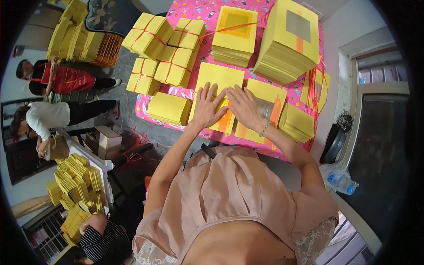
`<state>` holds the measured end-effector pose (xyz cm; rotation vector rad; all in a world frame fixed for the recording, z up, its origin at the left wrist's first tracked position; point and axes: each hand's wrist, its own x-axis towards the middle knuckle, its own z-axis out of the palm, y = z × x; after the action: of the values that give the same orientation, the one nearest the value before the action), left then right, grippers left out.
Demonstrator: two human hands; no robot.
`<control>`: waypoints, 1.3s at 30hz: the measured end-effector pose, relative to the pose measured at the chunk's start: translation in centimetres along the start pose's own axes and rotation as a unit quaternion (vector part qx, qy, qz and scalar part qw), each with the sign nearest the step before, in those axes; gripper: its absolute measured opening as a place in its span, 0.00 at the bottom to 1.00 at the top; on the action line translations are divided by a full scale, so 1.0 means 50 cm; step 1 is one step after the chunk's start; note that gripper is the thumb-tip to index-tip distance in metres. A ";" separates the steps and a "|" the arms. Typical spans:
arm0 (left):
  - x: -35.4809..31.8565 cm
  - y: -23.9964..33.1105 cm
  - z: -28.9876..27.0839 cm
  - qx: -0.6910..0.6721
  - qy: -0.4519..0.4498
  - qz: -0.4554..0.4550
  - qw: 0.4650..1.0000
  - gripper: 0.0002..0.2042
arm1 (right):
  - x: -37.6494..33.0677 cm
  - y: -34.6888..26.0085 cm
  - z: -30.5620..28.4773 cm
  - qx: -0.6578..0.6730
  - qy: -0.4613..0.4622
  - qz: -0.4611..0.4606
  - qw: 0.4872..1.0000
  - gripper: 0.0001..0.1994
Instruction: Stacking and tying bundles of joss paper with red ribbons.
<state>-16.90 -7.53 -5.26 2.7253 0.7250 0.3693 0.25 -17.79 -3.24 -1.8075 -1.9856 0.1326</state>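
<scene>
My left hand lies flat with fingers spread on a yellow paper sheet, beside its orange printed patch. My right hand, fingers stretched out, reaches across the sheet's right side; its fingertips come close to those of the left. Under the right wrist and palm is another yellow paper stack with a silvery square and an orange band, partly hidden. A low stack of yellow paper sits to the left, and another yellow stack to the right. Neither hand grips anything.
Bundles tied with red string stand at the table's far left. A tall yellow stack and a lower stack rise behind my hands. Red strings hang at the right edge. Leftward are a person in a red apron and other people.
</scene>
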 end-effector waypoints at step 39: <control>-0.057 -0.039 -0.039 0.015 -0.050 0.032 0.998 0.35 | -0.045 0.002 0.048 0.000 -0.133 0.025 0.991 0.47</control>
<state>-20.79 -6.96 -4.61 2.7765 0.6233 0.2359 -0.50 -19.39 -6.00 -1.9234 -2.1170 0.4097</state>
